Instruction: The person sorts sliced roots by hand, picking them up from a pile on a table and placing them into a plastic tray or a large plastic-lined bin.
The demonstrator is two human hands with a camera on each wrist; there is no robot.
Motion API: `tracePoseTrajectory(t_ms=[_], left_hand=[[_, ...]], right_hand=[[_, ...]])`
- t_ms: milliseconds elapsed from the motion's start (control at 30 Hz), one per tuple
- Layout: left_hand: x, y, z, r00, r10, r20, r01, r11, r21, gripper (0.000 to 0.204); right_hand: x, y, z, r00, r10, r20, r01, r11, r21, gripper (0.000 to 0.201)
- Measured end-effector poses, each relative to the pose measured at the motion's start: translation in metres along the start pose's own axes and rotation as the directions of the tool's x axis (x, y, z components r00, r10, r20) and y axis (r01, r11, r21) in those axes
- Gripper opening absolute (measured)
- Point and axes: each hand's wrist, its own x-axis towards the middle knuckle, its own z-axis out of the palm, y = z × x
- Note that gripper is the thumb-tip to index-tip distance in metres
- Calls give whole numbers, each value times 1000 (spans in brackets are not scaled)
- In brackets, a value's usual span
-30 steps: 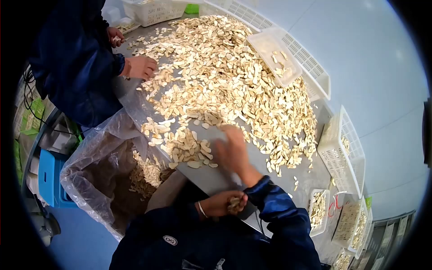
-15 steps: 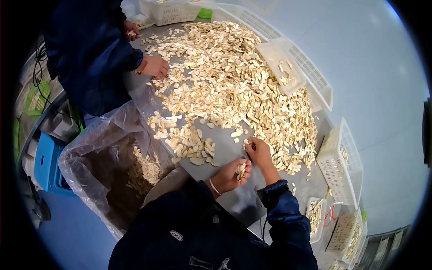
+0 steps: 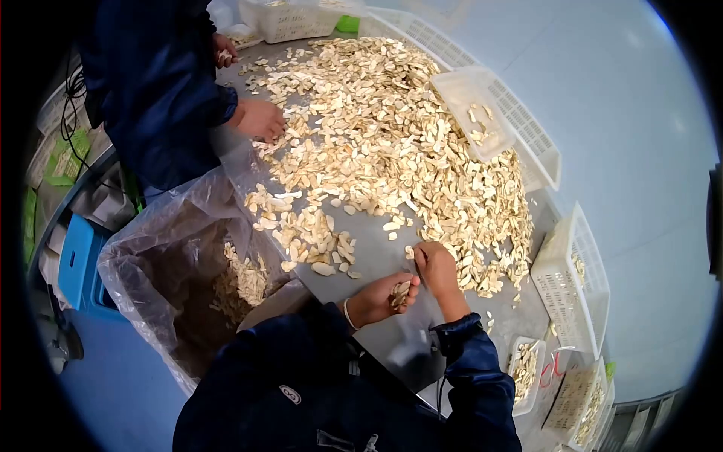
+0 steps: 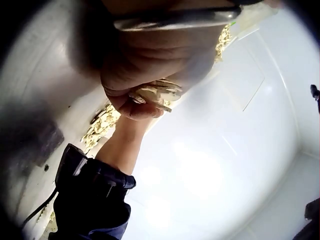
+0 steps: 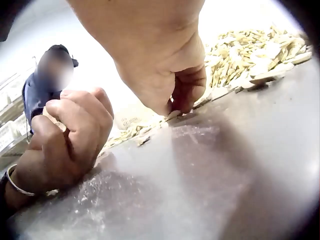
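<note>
Head view: The left hand (image 3: 373,301) is positioned above the near edge of the counter (image 3: 369,256), fingers clamped around several pale slices (image 3: 400,295). The right hand (image 3: 438,267) is located just beside it; its fingers pinch a single slice (image 3: 409,253) near the edge of the main pile (image 3: 369,113). A smaller cluster (image 3: 312,235) lies to the left, near a plastic-lined container (image 3: 124,264).

Left wrist view: The held slices overlap, their ends protruding past the curled fingers. A dark sleeve (image 4: 95,200) covers the right forearm.

Right wrist view: The right fingertips meet low at the counter surface, beside the pile. A bracelet (image 5: 17,184) encircles the left wrist.
</note>
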Motion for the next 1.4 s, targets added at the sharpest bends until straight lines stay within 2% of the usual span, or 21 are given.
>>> tracePoseTrajectory(t_ms=[67,200,300,600,800,900,1000,1033,1100,1133,1200,1333,1400], left_hand=[[-1,0,0,1000,-4,27,4,1000,-21,19],[2,-1,-4,996,-19,82,22,999,-39,19],[0,-1,-2,999,-21,49,22,999,-28,19],[1,-1,0,999,-9,39,10,1000,-14,19],[1,-1,0,999,-8,42,9,1000,-13,18],[0,0,3,999,-2,33,2,1000,-6,18],[2,-1,0,999,-14,36,15,1000,-21,19],[2,-1,-2,999,-10,47,12,1000,-27,19],[3,-2,-4,998,-2,69,5,999,-39,20],[3,-3,-4,999,-4,50,6,999,-34,20],[3,-4,-6,1000,-9,12,9,1000,-23,21],[4,-4,-9,999,38,-11,-39,999,-38,22],[3,-2,-11,998,64,-20,-65,997,-42,24]], right_hand=[[3,6,0,1000,15,-6,-15,995,98,11],[6,-6,-14,983,91,157,-107,990,95,13],[0,-2,-8,994,-39,107,29,995,96,15],[0,-7,-12,980,-90,176,107,990,-89,13],[-2,0,-15,973,-114,199,124,992,-38,14],[-6,3,-16,971,-100,216,103,995,-4,14],[-7,2,-21,978,-16,209,-5,995,102,17],[-8,0,-25,974,73,216,-103,986,132,20],[-10,-3,-35,940,245,236,-292,937,190,27],[-13,5,-34,921,276,274,-365,856,365,31],[-18,22,-29,879,309,362,-476,586,655,37],[-26,32,-34,867,285,410,-499,474,725,39],[-29,32,-38,859,302,413,-511,482,712,37]])
